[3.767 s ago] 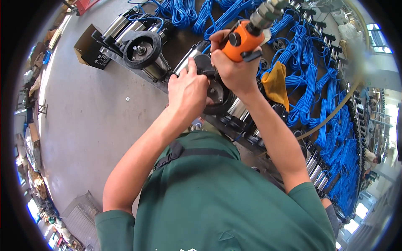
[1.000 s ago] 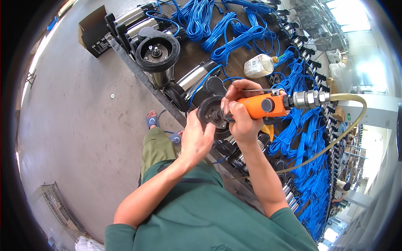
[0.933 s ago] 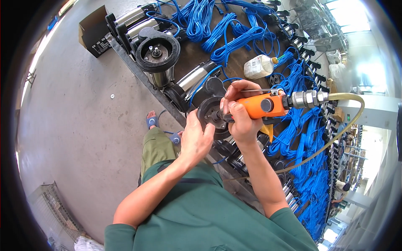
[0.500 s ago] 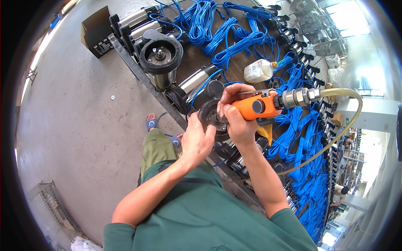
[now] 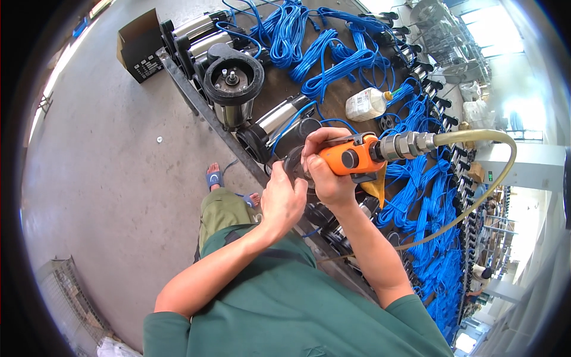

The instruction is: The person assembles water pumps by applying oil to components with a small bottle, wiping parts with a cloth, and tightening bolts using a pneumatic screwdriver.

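An orange air screwdriver (image 5: 341, 158) is gripped in my right hand (image 5: 328, 178), its front end pointing left into the round black end of a submersible pump (image 5: 294, 163). That end is mostly covered by my hands, and the tool's tip is hidden. My left hand (image 5: 282, 195) is closed on the near left side of the black rim. A metal coupling (image 5: 410, 145) joins the tool to a yellowish air hose (image 5: 510, 156). Just beyond, another pump stands upright with its black ring (image 5: 234, 76) up, showing a shaft in the middle.
More steel pumps (image 5: 279, 116) lie on the dark worktable (image 5: 273, 80), with coiled blue cables (image 5: 351, 62) across it. A white bottle (image 5: 366, 104) stands beyond my right hand. An open black box (image 5: 140, 50) is at the far left, past the table edge (image 5: 199, 110).
My right hand has brought the screwdriver left and slightly nearer, in over the pump's end, covering more of it. My left hand has stayed almost in place.
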`<state>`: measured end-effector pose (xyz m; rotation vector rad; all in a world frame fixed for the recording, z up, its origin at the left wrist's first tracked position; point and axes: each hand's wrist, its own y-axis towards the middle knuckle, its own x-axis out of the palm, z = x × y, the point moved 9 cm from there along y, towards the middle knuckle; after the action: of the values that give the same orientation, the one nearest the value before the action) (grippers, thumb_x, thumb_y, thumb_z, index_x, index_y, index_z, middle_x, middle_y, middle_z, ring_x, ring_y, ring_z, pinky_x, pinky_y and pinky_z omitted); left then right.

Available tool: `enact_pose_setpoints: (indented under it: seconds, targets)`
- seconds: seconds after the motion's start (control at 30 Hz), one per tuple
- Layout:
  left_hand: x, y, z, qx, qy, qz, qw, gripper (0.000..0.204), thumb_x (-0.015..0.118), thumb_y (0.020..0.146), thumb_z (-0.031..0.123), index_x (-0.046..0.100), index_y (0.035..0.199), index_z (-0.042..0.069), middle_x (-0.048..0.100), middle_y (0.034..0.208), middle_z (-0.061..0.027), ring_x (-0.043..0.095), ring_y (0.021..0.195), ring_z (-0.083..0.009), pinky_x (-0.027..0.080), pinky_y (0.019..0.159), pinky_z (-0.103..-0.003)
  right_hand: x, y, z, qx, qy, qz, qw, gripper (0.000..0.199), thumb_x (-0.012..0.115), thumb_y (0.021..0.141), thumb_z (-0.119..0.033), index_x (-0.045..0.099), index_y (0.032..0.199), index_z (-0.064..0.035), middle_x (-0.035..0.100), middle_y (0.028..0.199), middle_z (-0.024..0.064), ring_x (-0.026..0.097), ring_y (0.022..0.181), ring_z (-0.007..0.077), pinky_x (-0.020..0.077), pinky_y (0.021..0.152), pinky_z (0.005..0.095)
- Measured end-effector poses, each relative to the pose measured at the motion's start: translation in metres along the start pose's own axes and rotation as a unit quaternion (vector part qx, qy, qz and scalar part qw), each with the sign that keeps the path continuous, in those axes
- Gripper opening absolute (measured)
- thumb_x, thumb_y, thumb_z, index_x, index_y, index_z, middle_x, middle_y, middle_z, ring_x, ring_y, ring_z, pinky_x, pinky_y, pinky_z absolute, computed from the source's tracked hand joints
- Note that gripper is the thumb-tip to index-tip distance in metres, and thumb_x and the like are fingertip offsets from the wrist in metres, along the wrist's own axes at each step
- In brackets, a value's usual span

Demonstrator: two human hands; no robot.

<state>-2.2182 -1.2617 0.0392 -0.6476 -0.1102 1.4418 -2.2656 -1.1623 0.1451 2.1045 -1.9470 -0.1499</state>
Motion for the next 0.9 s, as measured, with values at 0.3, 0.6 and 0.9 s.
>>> enact_pose_setpoints:
  seconds: [0.3,0.6,0.9]
  targets:
    - [0.001,0.0,0.0,0.033,-0.025,0.016,0.999,0.047,0.056,0.095,0.021,0.046,0.131,-0.008,0.07,0.103,-0.0358,0.068,0.1,-0.0537,0.053,0.093,-0.058,-0.004,0.007,-0.011,-0.013,0.002,0.018,1.0,0.047,0.06,0.086,0.005,0.059,0.132,0.0023,0.07,0.102,0.0123,0.063,0.077,0.0104,0.0535,0.069,0.025]
    - [-0.001,0.007,0.001,0.092,0.034,0.06,0.993,0.049,0.054,0.1,0.026,0.048,0.137,-0.007,0.07,0.101,-0.036,0.069,0.096,-0.0539,0.053,0.09,-0.061,-0.066,0.013,-0.015,-0.063,-0.002,0.122,0.991,0.041,0.06,0.084,0.005,0.062,0.125,0.0029,0.069,0.099,0.0123,0.065,0.069,0.0124,0.0542,0.064,0.0252]
    - [0.0,0.007,-0.002,0.114,0.029,0.077,0.99,0.044,0.055,0.099,0.023,0.048,0.133,-0.006,0.07,0.091,-0.0352,0.069,0.087,-0.0545,0.054,0.082,-0.062,-0.062,0.01,-0.005,-0.054,0.007,0.119,0.991,0.037,0.061,0.085,0.008,0.061,0.121,0.0023,0.069,0.095,0.0107,0.065,0.072,0.0122,0.055,0.065,0.0257]
